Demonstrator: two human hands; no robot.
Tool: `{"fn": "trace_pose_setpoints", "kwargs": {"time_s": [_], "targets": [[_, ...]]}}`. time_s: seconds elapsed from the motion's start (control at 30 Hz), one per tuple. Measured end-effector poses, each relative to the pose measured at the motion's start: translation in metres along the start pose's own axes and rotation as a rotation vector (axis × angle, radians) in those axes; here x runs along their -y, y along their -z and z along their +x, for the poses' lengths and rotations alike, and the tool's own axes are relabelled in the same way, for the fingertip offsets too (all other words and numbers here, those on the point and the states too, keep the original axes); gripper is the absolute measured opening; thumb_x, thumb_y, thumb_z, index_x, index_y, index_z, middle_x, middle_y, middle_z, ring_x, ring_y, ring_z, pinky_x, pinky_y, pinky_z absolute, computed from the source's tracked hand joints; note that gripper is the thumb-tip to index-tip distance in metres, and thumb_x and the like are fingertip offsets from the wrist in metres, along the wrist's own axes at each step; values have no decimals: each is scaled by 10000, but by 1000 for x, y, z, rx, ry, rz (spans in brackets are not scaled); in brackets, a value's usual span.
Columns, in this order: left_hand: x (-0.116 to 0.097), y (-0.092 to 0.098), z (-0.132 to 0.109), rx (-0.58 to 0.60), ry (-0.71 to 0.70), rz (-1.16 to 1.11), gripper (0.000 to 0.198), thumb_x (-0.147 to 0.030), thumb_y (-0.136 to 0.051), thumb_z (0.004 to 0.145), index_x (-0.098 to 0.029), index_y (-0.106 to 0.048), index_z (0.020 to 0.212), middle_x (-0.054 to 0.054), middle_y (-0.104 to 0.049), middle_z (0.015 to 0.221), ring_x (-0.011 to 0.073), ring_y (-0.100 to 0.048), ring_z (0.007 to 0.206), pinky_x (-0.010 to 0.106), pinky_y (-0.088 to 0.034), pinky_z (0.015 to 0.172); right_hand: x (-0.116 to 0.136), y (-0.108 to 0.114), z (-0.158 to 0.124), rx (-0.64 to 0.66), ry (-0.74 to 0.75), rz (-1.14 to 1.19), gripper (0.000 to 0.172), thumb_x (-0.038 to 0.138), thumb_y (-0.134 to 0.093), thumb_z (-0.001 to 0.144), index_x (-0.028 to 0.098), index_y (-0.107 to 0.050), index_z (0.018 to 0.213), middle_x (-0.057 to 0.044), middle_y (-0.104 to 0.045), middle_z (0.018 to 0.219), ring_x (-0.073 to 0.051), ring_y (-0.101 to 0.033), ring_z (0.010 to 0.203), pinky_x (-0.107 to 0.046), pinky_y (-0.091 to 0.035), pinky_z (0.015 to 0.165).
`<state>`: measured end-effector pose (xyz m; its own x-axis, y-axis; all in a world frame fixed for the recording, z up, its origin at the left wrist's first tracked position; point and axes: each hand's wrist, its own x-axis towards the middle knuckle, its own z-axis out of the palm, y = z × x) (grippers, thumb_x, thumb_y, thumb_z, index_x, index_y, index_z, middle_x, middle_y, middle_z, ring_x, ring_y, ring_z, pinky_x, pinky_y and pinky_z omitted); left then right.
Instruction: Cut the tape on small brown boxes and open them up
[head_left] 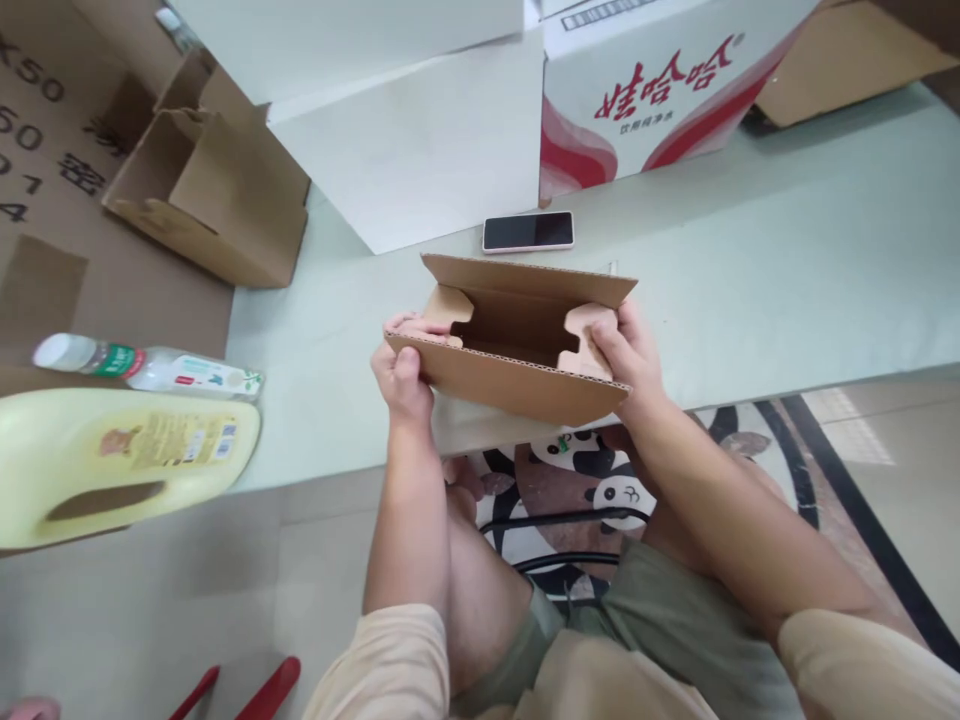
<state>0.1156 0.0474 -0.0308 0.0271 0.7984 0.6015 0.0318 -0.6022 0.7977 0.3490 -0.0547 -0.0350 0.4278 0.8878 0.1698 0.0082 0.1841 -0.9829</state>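
Note:
Between my hands is a brown cardboard box [517, 385], its top facing me with two long flaps raised and the inside dark. Notched short flaps show at both ends. My left hand [409, 365] grips the left end, thumb on the near flap and fingers over the end flap. At the other end my right hand [630, 350] is closed on the box, its thumb pressing on the right short flap. The fingers behind the cardboard are partly hidden. Just beyond the box a phone [529, 231] lies dark on the pale table.
A white box [450, 150] and a red-and-white carton [652, 100] stand at the back of the table [787, 250]. On the left are a folded brown box [232, 190], a clear bottle [165, 368] and a yellow jug [150, 440]. The table's front edge runs before my knees.

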Motion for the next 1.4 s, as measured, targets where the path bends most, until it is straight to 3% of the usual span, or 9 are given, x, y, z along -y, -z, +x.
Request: {"fn": "trace_pose_setpoints", "kwargs": {"time_s": [0.1, 0.27, 0.37, 0.47, 0.6, 0.77, 0.97, 1.2, 1.4], "targets": [[1, -1, -1, 20, 15, 18, 477, -597, -523, 929, -231, -760, 736, 55, -717, 769, 232, -668, 921, 437, -500, 1008, 4, -1, -2, 22, -14, 70, 409, 575, -640, 846, 319, -561, 1155, -38, -689, 1135, -238, -669, 1030, -415, -559, 894], [8, 4, -1, 22, 50, -12, 546, -584, -749, 788, -342, -666, 1271, 45, -690, 1239, 207, -686, 1033, 388, -545, 965, 5, -1, -5, -25, 91, 117, 236, 481, -587, 823, 253, -640, 792, -70, -663, 1145, -288, -620, 1139, -479, -485, 1018], [7, 10, -1, 113, 41, 65, 404, -583, -704, 834, -325, -757, 1141, 48, -669, 1325, 254, -641, 1233, 456, -472, 1127, 2, 0, -6, 16, 147, 119, 359, 565, -517, 813, 233, -626, 728, -101, -655, 1145, -332, -605, 1156, -530, -451, 1057], [6, 18, 1, 132, 71, 96, 323, -549, -672, 859, -276, -816, 952, 46, -712, 1263, 264, -642, 1250, 473, -429, 1184, -1, 2, -4, 21, 144, 39, 456, 670, -470, 829, 250, -645, 867, -101, -647, 1207, -342, -591, 1211, -531, -458, 1069], [15, 36, 5, -69, 217, 48, 303, -475, -650, 823, -236, -795, 938, 52, -737, 1219, 266, -644, 1245, 454, -451, 1157, -10, 4, 0, 35, 31, -78, 569, 680, -467, 883, 320, -558, 1314, -70, -580, 1443, -303, -555, 1323, -520, -450, 1124], [30, 41, 4, -288, 560, -173, 304, -437, -624, 798, -212, -710, 983, 48, -754, 1060, 191, -701, 1000, 301, -562, 870, -13, -10, -10, 388, -8, -55, 705, 703, -337, 973, 249, -476, 1494, -110, -487, 1588, -279, -470, 1458, -524, -352, 1242], [17, 17, -10, 8, 817, -340, 546, -733, -614, 802, -230, -703, 996, 62, -761, 962, 238, -735, 971, 321, -603, 753, 0, -19, -17, 412, 221, -226, 884, 794, -228, 941, 301, -124, 1667, -8, -138, 1753, -235, -101, 1632, -476, -137, 1336], [17, 22, -27, 323, 827, -328, 960, -927, -728, 450, -200, -723, 1077, 145, -783, 1071, 367, -703, 1164, 468, -594, 968, 25, 2, -19, 313, 330, -470, 789, 714, -300, 976, 303, -271, 1648, -36, -292, 1709, -339, -241, 1593, -590, -158, 1303], [12, 12, -30, 428, 1068, -103, 738, -862, -540, 784, -192, -768, 993, 70, -696, 619, 190, -603, 482, 331, -483, 462, 43, 9, -15, 340, 383, -367, 614, 606, -446, 987, 321, -510, 1527, -26, -454, 1626, -304, -360, 1550, -563, -165, 1324]]}}
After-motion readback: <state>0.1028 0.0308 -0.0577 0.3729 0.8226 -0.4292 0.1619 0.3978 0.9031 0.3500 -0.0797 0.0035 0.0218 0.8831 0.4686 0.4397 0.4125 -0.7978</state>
